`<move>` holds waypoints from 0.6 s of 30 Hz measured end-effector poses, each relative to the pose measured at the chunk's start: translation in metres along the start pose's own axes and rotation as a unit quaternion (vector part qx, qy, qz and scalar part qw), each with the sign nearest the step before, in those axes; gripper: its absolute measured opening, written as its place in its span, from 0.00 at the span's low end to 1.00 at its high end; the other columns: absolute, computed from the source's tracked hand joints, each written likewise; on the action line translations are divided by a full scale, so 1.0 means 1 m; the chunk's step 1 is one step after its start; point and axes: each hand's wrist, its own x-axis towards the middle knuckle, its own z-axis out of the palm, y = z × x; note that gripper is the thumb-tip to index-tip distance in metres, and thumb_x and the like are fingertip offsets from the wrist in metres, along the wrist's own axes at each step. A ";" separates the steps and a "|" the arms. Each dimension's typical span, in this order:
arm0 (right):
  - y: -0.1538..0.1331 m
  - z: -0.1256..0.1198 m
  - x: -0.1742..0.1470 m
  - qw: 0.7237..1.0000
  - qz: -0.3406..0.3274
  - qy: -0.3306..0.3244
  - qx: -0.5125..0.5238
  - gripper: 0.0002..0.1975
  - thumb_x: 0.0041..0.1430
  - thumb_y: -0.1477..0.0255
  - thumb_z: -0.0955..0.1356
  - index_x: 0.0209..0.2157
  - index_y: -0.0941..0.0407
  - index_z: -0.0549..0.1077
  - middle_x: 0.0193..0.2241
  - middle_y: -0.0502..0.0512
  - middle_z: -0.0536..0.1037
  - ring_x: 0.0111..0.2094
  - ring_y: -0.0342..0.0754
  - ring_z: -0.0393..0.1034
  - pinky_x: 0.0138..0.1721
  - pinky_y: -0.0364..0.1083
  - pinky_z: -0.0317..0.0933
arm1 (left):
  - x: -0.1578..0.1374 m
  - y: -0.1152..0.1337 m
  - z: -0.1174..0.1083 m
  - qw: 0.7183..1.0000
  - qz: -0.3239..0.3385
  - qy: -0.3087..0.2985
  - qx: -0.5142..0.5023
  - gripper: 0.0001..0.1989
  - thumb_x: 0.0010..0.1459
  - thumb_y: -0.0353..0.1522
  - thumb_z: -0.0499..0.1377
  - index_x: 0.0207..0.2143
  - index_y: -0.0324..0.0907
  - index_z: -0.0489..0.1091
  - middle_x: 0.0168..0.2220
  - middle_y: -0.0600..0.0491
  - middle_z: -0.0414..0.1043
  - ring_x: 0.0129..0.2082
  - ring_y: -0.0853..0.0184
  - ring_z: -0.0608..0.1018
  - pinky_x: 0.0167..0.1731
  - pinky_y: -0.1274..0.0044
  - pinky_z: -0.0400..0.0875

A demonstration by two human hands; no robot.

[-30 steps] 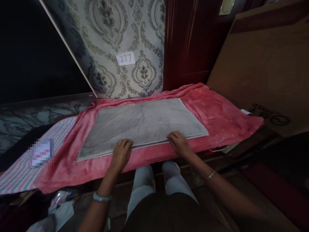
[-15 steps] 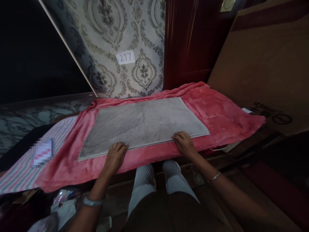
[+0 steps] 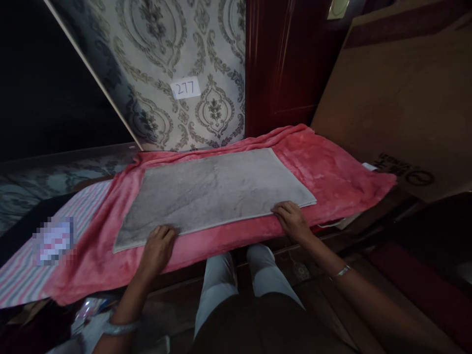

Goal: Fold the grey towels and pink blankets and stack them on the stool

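Note:
A grey, plush towel (image 3: 217, 191), folded into a flat rectangle, lies on a pink blanket (image 3: 324, 172). Its layers show along the near edge. At that edge, left of the middle, my left hand (image 3: 158, 248) has its fingers bent together over the fabric. Further right, close to the near right corner, the fingers of my right hand (image 3: 291, 219) are closed on the same edge. Both thumbs are largely hidden from view.
A striped cloth (image 3: 81, 211) lies at the left. A large cardboard box (image 3: 398, 98) stands at the right, beside a dark red door (image 3: 280, 64). Patterned wallpaper (image 3: 214, 113) carries a paper numbered 277 (image 3: 185, 87). A dark screen (image 3: 55, 88) is at upper left.
My left hand has slid left along the towel's near edge, and my right hand a little to the right. The towel keeps its folded shape; the view has shifted slightly.

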 end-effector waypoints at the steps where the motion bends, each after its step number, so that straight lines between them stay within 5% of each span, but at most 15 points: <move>1: 0.001 -0.001 0.000 1.000 -0.002 0.001 0.003 0.11 0.70 0.74 0.63 0.39 0.55 0.78 0.36 0.59 0.78 0.40 0.52 0.70 0.41 0.51 0.64 | 0.000 -0.001 0.000 1.000 -0.002 -0.002 -0.007 0.16 0.68 0.32 0.48 0.37 0.44 0.77 0.36 0.46 0.76 0.38 0.58 0.75 0.40 0.68 0.71; 11: 0.043 -0.044 -0.010 0.997 0.070 -0.012 -0.031 0.14 0.70 0.66 0.63 0.40 0.55 0.80 0.36 0.60 0.79 0.40 0.55 0.72 0.44 0.55 0.68 | -0.016 -0.018 -0.019 0.992 -0.109 0.017 -0.058 0.18 0.68 0.42 0.50 0.42 0.44 0.78 0.44 0.47 0.77 0.45 0.60 0.77 0.50 0.65 0.73; 15: 0.012 -0.027 0.020 0.994 0.066 -0.071 -0.040 0.19 0.70 0.65 0.61 0.55 0.54 0.76 0.50 0.62 0.79 0.53 0.58 0.70 0.56 0.60 0.63 | 0.032 0.014 -0.020 0.992 -0.088 -0.040 -0.083 0.23 0.70 0.41 0.45 0.54 0.44 0.75 0.55 0.46 0.76 0.55 0.57 0.75 0.57 0.62 0.69; 18: -0.015 0.001 0.049 0.982 0.016 -0.187 -0.040 0.25 0.72 0.65 0.58 0.66 0.50 0.66 0.66 0.59 0.66 0.67 0.59 0.56 0.64 0.63 0.54 | 0.082 0.051 -0.008 0.987 -0.032 -0.122 -0.101 0.26 0.70 0.41 0.46 0.65 0.46 0.65 0.69 0.47 0.61 0.69 0.55 0.62 0.67 0.59 0.57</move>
